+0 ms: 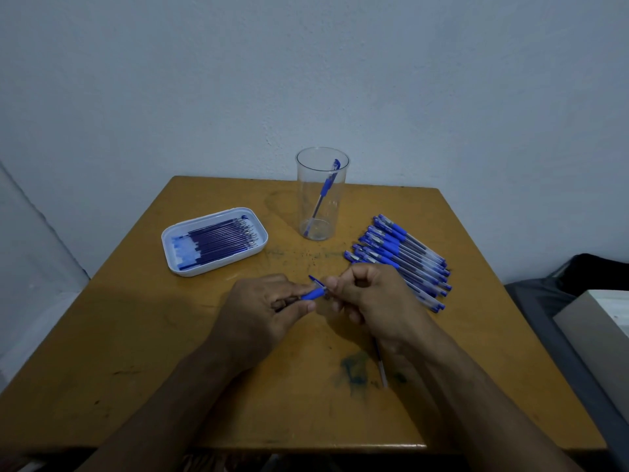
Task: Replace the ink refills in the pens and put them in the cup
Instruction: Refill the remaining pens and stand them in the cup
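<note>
Stained wooden table [136, 352] against pale wall [170, 80]; both hands, left hand [262, 308] and right hand [367, 301], grip one pen [313, 294].

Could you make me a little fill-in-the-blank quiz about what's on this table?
1. The clear cup holds ____ pen.
2. The refills lie in a white ____.
3. The pile of pens lies to the ____ of the cup.
4. Left hand and right hand hold one ____ between them.

Missing words: one; tray; right; pen
</note>
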